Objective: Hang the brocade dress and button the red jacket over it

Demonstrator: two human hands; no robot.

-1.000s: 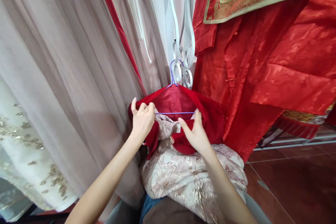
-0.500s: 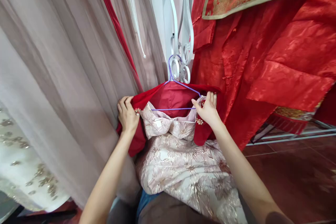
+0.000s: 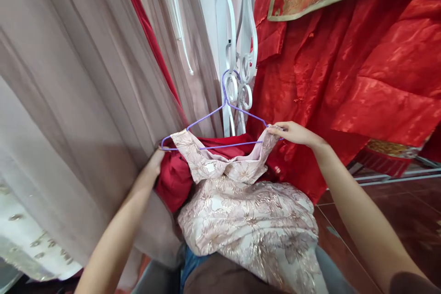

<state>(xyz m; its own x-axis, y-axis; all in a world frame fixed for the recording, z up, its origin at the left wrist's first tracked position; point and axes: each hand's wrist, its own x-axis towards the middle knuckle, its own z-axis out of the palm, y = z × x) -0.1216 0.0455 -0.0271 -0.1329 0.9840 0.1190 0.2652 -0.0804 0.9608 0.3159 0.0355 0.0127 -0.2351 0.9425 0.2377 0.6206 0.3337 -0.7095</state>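
By the closed right hand (image 3: pixel 292 132), a strap of the pale dress (image 3: pixel 241 216) is pinched at the purple hanger's (image 3: pixel 226 99) right end; at its left end, beside the red garment (image 3: pixel 175 179), the grip of the left hand (image 3: pixel 159 158) cannot be told.

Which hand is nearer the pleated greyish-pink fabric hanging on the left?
Left. Your left hand is beside the fabric; your right hand is farther across, on the pale gold-floral shoulder strap.

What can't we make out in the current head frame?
All in the head view:
Left hand: fingers mostly hidden by the red garment.
Middle of the red garment: mostly behind the floral dress.
Lower end of the floral dress: cut off by the bottom edge.
Top of the white metalwork: cut off by the top edge.
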